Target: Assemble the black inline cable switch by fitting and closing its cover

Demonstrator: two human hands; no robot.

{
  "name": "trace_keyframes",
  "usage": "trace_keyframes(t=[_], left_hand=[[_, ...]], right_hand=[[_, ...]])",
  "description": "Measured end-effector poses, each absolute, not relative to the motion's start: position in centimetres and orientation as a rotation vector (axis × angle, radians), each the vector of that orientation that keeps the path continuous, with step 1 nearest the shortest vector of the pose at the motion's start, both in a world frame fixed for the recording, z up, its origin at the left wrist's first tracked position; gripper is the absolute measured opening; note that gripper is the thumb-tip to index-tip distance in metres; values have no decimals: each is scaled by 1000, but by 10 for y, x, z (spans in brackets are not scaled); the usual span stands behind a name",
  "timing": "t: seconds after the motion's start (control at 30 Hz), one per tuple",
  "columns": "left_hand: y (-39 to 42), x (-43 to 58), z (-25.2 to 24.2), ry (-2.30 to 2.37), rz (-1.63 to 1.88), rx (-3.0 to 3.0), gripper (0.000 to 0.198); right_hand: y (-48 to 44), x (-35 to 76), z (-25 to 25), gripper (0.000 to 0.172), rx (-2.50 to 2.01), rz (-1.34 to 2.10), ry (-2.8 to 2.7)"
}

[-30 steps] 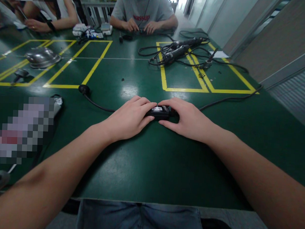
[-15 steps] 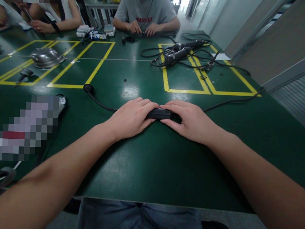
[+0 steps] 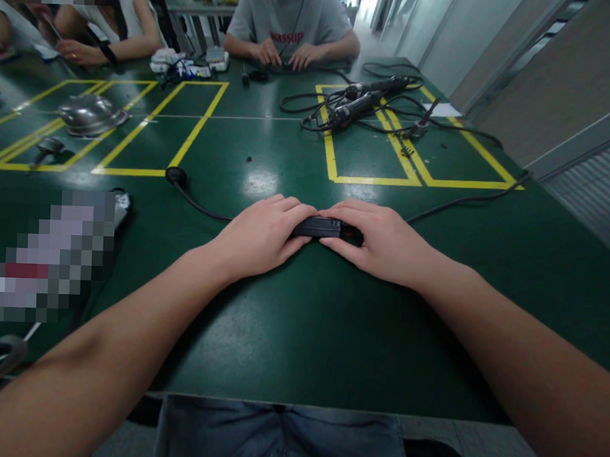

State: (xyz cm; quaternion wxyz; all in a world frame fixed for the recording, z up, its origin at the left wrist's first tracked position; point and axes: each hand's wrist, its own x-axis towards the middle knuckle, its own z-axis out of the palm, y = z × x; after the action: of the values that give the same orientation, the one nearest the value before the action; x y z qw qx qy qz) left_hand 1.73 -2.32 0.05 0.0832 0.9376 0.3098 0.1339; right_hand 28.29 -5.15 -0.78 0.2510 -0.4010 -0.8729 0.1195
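Observation:
Close to the table's near side, a black power adapter (image 3: 325, 227), a slim oblong block, lies between my two hands. My left hand (image 3: 263, 235) grips its left end, thumb on the near side and fingers over the far side. Its right end is pinched by my right hand (image 3: 384, 243), with a dark gap under the palm. Both index fingers meet at the top. A black cable (image 3: 203, 210) runs out past my left hand to a round black plug (image 3: 176, 176). Another cable (image 3: 456, 204) leads away to the right. My palms hide both cable joins.
On the green table (image 3: 306, 335), black corded tools (image 3: 356, 109) lie tangled at the back right. A shiny metal bowl-like part (image 3: 91, 114) sits at the left, near a blurred-out object (image 3: 54, 253). A person (image 3: 292, 28) works opposite; others sit back left.
My hands keep the same grip on the adapter, which has barely moved. The view has shifted very slightly.

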Motion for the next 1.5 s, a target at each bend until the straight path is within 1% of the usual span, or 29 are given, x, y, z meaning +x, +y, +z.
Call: trace_keyframes(t=[0.2, 0.63, 0.9, 1.1, 1.23, 1.27, 1.4, 1.43, 1.5], left_hand=[[-25, 18, 2, 937, 380, 2801, 37], [-24, 18, 1, 934, 385, 2819, 38], [-27, 20, 6, 923, 410, 2778, 46], [-28, 21, 5, 921, 496, 2723, 43], [-27, 22, 5, 980, 586, 2613, 41], [-26, 22, 5, 1022, 616, 2589, 41], [-19, 17, 3, 1230, 696, 2563, 38], [-17, 15, 1, 1280, 702, 2568, 36], [-12, 12, -2, 1363, 707, 2567, 31]], right_hand=[[-52, 283, -8, 33, -1111, 330, -2385], [-53, 281, -8, 32, -1105, 321, -2380], [-53, 281, -7, 32, -1134, 335, -2378], [-52, 282, -10, 41, -1228, 297, -2370], [-52, 282, -10, 43, -1344, 272, -2352], [-52, 282, -9, 45, -1359, 282, -2341], [-52, 281, -6, 64, -1401, 337, -2303], [-52, 280, -5, 64, -1409, 348, -2305], [-53, 280, -3, 56, -1424, 363, -2311]])
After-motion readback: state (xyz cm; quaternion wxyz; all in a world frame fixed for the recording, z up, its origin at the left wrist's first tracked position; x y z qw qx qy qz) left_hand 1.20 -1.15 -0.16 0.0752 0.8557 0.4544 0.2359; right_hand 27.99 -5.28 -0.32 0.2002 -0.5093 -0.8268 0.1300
